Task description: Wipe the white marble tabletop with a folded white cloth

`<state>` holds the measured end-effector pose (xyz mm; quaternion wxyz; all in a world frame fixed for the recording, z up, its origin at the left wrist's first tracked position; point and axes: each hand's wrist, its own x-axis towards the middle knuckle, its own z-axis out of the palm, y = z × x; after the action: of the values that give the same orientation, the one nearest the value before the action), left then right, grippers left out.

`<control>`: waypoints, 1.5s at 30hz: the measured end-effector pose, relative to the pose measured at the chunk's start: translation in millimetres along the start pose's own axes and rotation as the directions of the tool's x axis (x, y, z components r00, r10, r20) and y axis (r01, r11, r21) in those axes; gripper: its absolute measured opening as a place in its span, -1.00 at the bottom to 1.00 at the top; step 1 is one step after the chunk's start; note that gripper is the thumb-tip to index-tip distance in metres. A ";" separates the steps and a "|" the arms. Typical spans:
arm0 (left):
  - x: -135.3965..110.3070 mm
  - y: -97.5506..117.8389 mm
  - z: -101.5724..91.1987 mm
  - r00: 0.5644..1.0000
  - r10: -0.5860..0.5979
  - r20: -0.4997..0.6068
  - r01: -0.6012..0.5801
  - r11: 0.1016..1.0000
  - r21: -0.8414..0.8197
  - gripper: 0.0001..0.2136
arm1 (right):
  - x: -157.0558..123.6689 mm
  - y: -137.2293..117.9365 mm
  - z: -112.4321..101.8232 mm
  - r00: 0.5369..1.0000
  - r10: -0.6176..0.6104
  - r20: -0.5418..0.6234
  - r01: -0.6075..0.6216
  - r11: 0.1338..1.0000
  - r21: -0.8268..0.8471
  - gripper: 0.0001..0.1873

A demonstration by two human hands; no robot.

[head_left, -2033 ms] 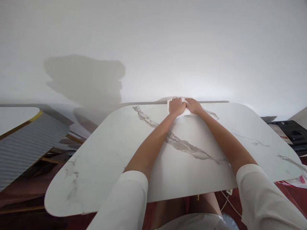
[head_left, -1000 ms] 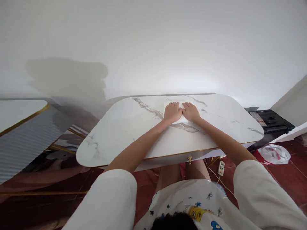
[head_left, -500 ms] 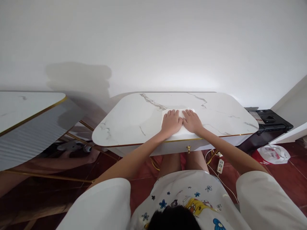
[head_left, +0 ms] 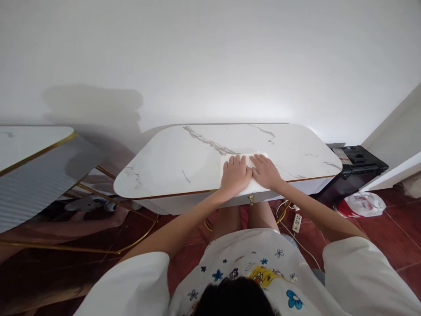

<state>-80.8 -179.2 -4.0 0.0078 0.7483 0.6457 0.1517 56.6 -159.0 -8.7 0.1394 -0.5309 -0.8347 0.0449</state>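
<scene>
A white cloth (head_left: 255, 188) lies at the near edge of a white marble table (head_left: 184, 153) with grey veins and a gold rim. My left hand (head_left: 234, 174) rests flat on the cloth's left half, fingers stretched out. My right hand (head_left: 265, 171) lies flat on its right half, touching the left hand. Both palms press down on the cloth, which hangs slightly over the table's front edge.
A second white table (head_left: 29, 145) with gold trim stands at the left. A black box (head_left: 355, 160) sits at the right by the wall, with a plastic bag (head_left: 363, 204) and a power strip (head_left: 296, 222) on the red floor. A gold drawer knob (head_left: 251, 199) is under the table edge.
Both hands have slid the cloth from the table's far edge back to its near edge. The view has pulled back, so the table appears smaller and my shirt shows.
</scene>
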 end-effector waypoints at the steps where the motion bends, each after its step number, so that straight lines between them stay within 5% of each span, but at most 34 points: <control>1: 1.8 3.3 0.7 1.000 0.007 0.001 -0.007 1.000 -0.005 -0.60 | -1.2 3.7 -1.6 1.000 0.010 0.003 -0.010 1.000 0.005 -0.42; 8: 35.6 12.1 7.9 0.994 0.113 0.009 -0.112 0.991 -0.072 -0.65 | 13.1 31.1 -6.9 0.998 0.065 -0.013 -0.065 0.998 0.008 -0.43; 15: 93.3 -0.4 23.2 0.991 0.133 -0.014 -0.134 0.983 -0.123 -0.67 | 62.0 51.9 -1.3 0.994 0.097 -0.039 -0.098 0.995 -0.004 -0.45; 29: 203.1 -34.4 41.2 0.996 0.032 -0.080 -0.045 0.984 -0.172 -0.60 | 185.5 91.2 16.7 0.997 0.031 -0.070 -0.034 0.999 -0.034 -0.50; 38: 245.8 -58.4 43.7 0.995 -0.026 -0.092 0.007 0.980 -0.201 -0.55 | 243.1 101.5 26.3 0.997 -0.010 -0.076 0.015 0.998 0.054 -0.50; 45: 272.4 -61.2 53.5 0.994 -0.079 -0.068 0.075 0.995 -0.068 -0.57 | 270.7 109.8 28.1 0.999 0.026 -0.036 -0.022 0.994 0.108 -0.49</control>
<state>-94.4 104.7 -8.6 0.0150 0.7164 0.6687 0.1987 37.1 133.9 -10.0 0.1829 -0.5332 -0.8219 0.0817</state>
